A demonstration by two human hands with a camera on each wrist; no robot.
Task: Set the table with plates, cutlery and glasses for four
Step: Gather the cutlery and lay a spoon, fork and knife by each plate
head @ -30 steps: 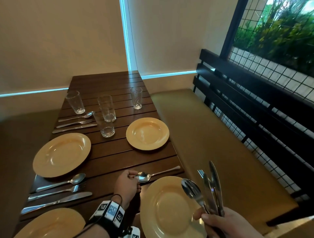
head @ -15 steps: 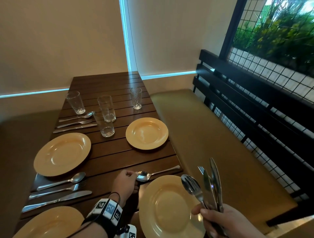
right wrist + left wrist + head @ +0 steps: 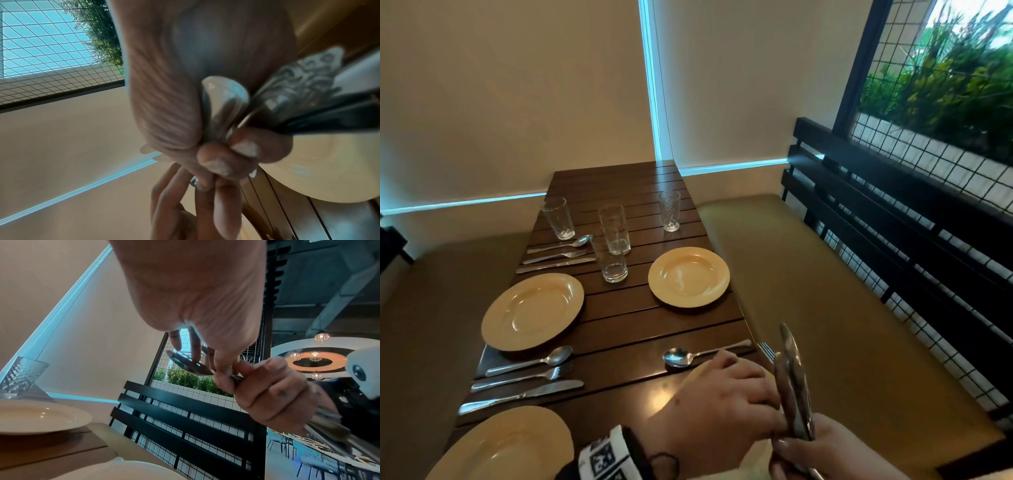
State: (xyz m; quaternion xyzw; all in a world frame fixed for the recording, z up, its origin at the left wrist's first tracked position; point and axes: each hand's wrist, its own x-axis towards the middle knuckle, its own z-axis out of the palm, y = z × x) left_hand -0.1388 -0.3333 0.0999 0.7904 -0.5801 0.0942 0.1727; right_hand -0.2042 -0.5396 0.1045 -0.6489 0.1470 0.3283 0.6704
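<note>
- Head view: right hand point(image 3: 835, 452) at 5 o'clock, fingers curled round a bundle of cutlery point(image 3: 792, 387), tips pointing up. A fork's tines point(image 3: 767, 350) stick out on the bundle's left.
- Left hand point(image 3: 722, 401) reaches across at 6 o'clock, over the near right plate point(image 3: 697, 371); its fingertips meet the bundle just above the right hand. Pinch is hidden from here.
- Spoon point(image 3: 688, 356) lies on the surface point(image 3: 619, 325) just beyond the left hand, handle toward 3 o'clock.
- Far right plate point(image 3: 689, 276) at centre, left plate point(image 3: 532, 311) at 9 o'clock, near left plate point(image 3: 500, 445) at 7 o'clock.
- Spoon, fork and knife set point(image 3: 527, 377) lies between the two left plates; a second set point(image 3: 558, 253) lies beyond the left plate.
- Four glasses point(image 3: 614, 250) at 12 o'clock: two mid-surface, one each side.
- Left wrist view: left hand point(image 3: 205, 296) fills the top; thumb and fingers point(image 3: 222, 369) pinch a spoon point(image 3: 189, 365) where it leaves the right hand point(image 3: 273, 391). Grip closed on it. Plate point(image 3: 41, 417) and glass point(image 3: 20, 378) at 9 o'clock.
- Right wrist view: blurred. Right hand point(image 3: 185, 89) wraps the handle ends point(image 3: 224, 104), grip closed. Left fingers point(image 3: 185, 203) at 6 o'clock, plate rim point(image 3: 318, 170) at 4 o'clock.
</note>
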